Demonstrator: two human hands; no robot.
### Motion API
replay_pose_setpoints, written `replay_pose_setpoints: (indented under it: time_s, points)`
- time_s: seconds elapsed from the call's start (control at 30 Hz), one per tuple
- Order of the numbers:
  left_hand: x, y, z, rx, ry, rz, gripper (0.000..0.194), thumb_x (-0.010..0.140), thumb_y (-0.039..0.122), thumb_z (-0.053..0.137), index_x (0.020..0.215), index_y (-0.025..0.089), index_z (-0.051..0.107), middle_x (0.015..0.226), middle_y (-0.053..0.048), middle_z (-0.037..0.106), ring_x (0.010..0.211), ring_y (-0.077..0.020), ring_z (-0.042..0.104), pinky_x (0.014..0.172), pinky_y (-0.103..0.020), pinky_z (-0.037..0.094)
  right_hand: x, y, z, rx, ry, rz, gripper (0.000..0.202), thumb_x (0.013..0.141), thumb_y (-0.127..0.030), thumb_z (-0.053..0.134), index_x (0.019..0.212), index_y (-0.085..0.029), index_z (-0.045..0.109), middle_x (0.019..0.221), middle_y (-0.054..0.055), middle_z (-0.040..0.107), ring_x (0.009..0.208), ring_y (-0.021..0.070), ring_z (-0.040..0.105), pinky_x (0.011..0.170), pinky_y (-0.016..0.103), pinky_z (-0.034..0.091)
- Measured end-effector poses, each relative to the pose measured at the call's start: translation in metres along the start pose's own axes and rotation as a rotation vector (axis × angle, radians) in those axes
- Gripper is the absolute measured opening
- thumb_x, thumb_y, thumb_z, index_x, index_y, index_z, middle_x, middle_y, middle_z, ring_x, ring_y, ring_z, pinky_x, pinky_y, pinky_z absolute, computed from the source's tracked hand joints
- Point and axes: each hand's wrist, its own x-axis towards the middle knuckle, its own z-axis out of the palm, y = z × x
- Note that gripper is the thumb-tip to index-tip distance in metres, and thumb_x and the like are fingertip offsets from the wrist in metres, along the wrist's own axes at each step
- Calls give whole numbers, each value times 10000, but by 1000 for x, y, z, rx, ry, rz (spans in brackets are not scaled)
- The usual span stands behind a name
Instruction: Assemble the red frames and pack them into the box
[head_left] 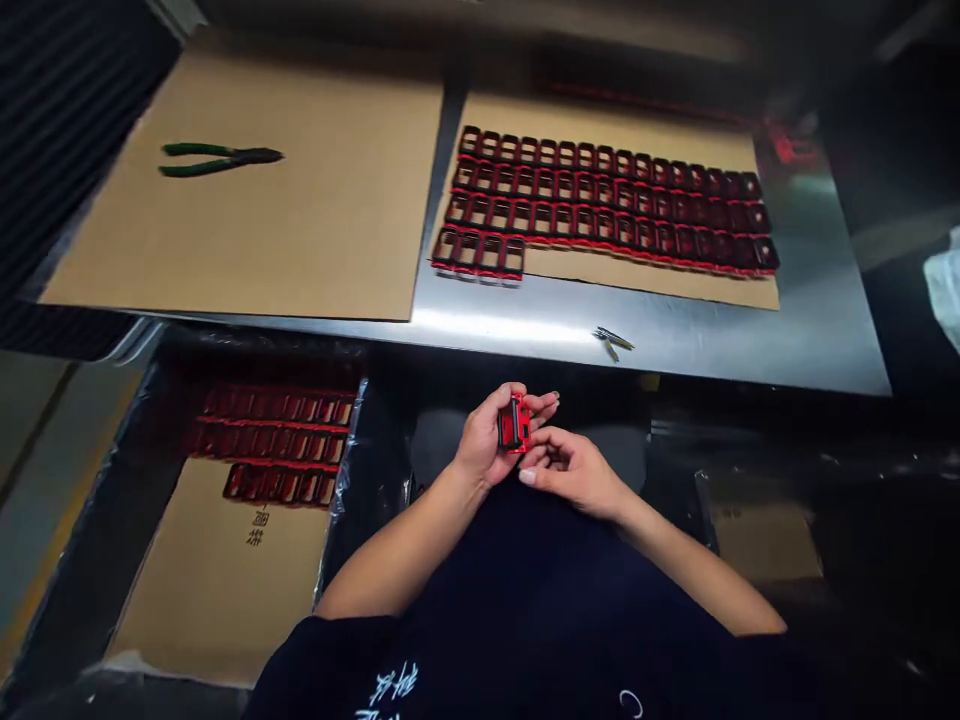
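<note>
In the head view a small red and black rectangular plastic housing is held up in front of my body. My left hand is closed around it, with the thumb along its upper edge and the fingers behind. Close by on the right is my right hand, its fingers loosely curled and the thumb apart from them. The index fingertip is at the housing's lower right edge; whether it touches cannot be made out. Nothing shows between the right thumb and fingers.
Rows of similar red and black housings lie on cardboard on the metal table. Small nippers lie near its front edge. Green-handled pliers rest on a cardboard sheet. A lined bin at lower left holds more housings on cardboard.
</note>
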Motion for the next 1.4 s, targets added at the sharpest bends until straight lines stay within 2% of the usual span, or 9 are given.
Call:
replay_pose_setpoints:
  time_s: [0.13,0.27,0.57,0.73,0.87,0.97,1.13,1.27,1.4]
  points:
    - [-10,5,9,-304,-166,18,284,819,459,770,852,207,644,765,15,707,862,-179,723,1022,-440,538,-6,-15,12,-112,85,-189,260,741,-373,838,846,-167,719,665,-25,641,558,86,548,577,233,490]
    - [-16,4,10,-219,-160,165,269,805,438,811,824,213,664,769,22,685,822,-149,685,953,-403,575,-14,-21,11,-188,103,-285,248,749,-315,820,921,-177,706,663,-38,631,518,78,530,519,215,491]
    - [-11,-1,1,10,-121,280,322,784,489,821,818,203,678,815,-15,736,793,-164,708,781,-332,607,-17,-19,5,-211,53,-311,283,737,-285,821,958,-177,681,694,-40,635,540,81,557,534,207,528]
    - [-19,2,-12,181,-152,220,325,840,507,758,982,216,724,1099,-85,774,867,-189,724,795,-346,609,-22,-15,0,-167,32,-316,284,760,-269,792,1006,-177,685,722,-28,666,575,96,607,579,224,554]
    - [-31,16,-21,360,-235,179,343,845,450,746,1119,243,733,1351,-116,679,1063,-262,704,972,-435,559,-24,-11,-5,-160,12,-315,265,778,-325,787,986,-189,693,733,-15,687,602,117,627,611,252,567]
    - [-39,28,-23,531,-338,96,595,752,353,821,1317,266,654,1281,-112,710,1123,-293,687,1006,-426,536,-25,-8,-8,-164,26,-331,270,776,-329,788,986,-189,694,747,-7,700,621,128,631,631,267,568]
    - [-46,35,-16,734,-281,1,701,762,236,813,1416,260,563,1090,-76,736,837,-184,704,781,-291,575,-25,-6,-11,-195,23,-363,221,771,-259,783,964,-186,704,756,-5,695,649,126,623,652,257,550]
    - [-52,36,-10,826,-257,51,720,759,234,816,1426,251,546,997,-47,727,720,-150,661,672,-253,556,-26,-7,-21,-17,-72,-236,292,768,-222,748,1052,-169,713,774,-2,700,641,109,618,622,232,522]
    - [-57,38,-6,994,-242,120,777,749,222,804,1462,256,498,1025,-36,718,617,-124,600,624,-263,541,-27,-11,-32,280,-125,-27,344,805,-359,727,1060,-129,734,686,7,699,513,84,569,497,193,451]
